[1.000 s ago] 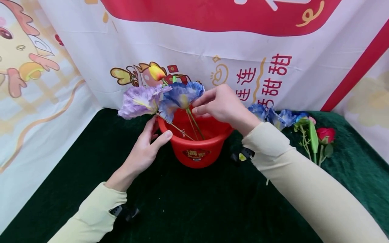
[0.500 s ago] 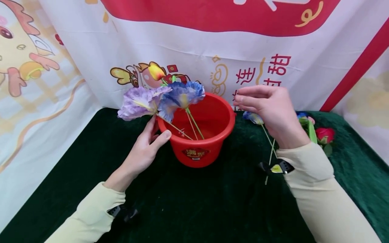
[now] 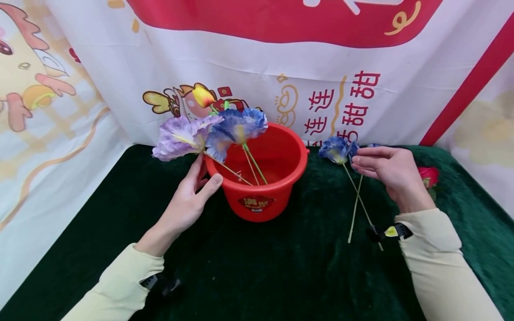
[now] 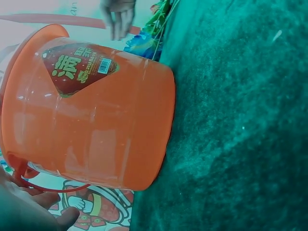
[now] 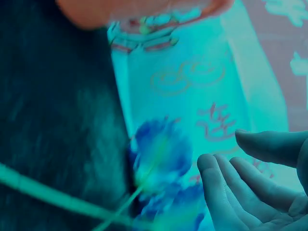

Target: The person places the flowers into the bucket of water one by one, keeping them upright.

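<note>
A red bucket (image 3: 237, 205) stands upright on dark green cloth. Inside it lean a purple artificial flower (image 3: 178, 138), a blue one (image 3: 237, 129) and a yellow-red tulip (image 3: 203, 95). My left hand (image 3: 184, 205) rests against the bucket's left side, thumb at the rim; in the left wrist view its fingers lie beside the bucket's handle (image 4: 62, 189). To the right, my right hand (image 3: 395, 171) holds nothing, its fingers extended just beside loose blue flowers (image 3: 335, 149). In the right wrist view, a gap shows between its thumb (image 5: 269, 144) and fingers.
A red rose (image 3: 429, 175) lies behind my right wrist, partly hidden. Two crossed flower stems (image 3: 355, 209) stretch toward me over the green cloth (image 3: 257, 267). A printed white and red backdrop (image 3: 241, 58) hangs behind the bucket.
My right hand has left the blue flower in the bucket and moved right and down to the loose flowers. The left hand stays at the bucket.
</note>
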The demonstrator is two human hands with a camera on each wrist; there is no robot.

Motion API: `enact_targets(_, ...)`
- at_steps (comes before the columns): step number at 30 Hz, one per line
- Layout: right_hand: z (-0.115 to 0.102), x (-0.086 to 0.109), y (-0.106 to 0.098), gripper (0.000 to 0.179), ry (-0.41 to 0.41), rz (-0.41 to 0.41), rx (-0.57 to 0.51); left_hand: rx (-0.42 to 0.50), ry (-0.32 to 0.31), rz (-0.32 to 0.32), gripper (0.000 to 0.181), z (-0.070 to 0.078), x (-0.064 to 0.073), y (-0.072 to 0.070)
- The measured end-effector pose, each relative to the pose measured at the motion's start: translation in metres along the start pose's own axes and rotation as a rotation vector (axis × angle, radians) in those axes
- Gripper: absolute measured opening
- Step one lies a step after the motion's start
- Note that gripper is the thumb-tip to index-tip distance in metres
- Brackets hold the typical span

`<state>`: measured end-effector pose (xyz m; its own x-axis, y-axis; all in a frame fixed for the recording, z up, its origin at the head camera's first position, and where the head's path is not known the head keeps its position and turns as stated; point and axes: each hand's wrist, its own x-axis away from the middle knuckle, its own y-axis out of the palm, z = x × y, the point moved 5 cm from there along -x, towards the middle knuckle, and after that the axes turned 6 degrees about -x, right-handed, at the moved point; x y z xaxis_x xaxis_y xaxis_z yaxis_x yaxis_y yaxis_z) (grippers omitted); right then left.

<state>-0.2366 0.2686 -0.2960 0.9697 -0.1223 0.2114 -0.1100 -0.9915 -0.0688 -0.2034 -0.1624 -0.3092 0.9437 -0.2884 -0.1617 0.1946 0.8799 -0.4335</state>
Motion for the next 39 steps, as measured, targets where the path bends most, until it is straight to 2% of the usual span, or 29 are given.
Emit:
enact_targets(3, 0.010, -0.008, -0.007, 0.050, 0.031, -0.013, 0.075, 0.003, 0.004, 0.004, 0.080, 0.001, 0.000, -0.002)
enact_targets(5, 0.015, -0.013, -0.011, 0.043, 0.045, -0.033, 0.068, 0.007, 0.008, 0.004, 0.080, 0.002, 0.000, -0.002)
enact_targets(7, 0.020, -0.017, -0.013, 0.029, 0.052, -0.055, 0.040, 0.012, 0.010, 0.005, 0.079, 0.002, -0.001, -0.002)
enact_targets(8, 0.022, -0.019, -0.013, 0.029, 0.043, -0.055, 0.053, 0.014, 0.009, 0.006, 0.080, 0.002, -0.001, -0.003)
enact_targets(11, 0.026, -0.021, -0.015, 0.033, 0.024, 0.013, 0.140, 0.018, 0.004, 0.009, 0.080, 0.002, 0.000, -0.003)
enact_targets(13, 0.028, -0.021, -0.019, 0.045, 0.025, 0.082, 0.230, 0.022, -0.002, 0.008, 0.081, 0.002, 0.000, -0.003)
enact_targets(14, 0.029, -0.020, -0.021, 0.051, 0.036, 0.107, 0.262, 0.024, -0.003, 0.008, 0.081, 0.002, 0.001, -0.003)
enact_targets(16, 0.034, -0.021, -0.025, 0.050, 0.076, 0.121, 0.286, 0.026, -0.003, 0.008, 0.081, 0.002, 0.001, -0.002)
enact_targets(21, 0.048, -0.024, -0.028, 0.052, 0.153, 0.059, 0.234, 0.023, 0.007, 0.007, 0.079, 0.002, 0.001, -0.002)
enact_targets(33, 0.061, -0.030, -0.024, 0.052, 0.216, -0.043, 0.112, 0.030, 0.002, -0.001, 0.079, 0.003, 0.001, -0.002)
enact_targets(39, 0.065, -0.030, -0.024, 0.059, 0.267, -0.056, 0.056, 0.030, -0.006, -0.006, 0.081, 0.002, 0.000, -0.001)
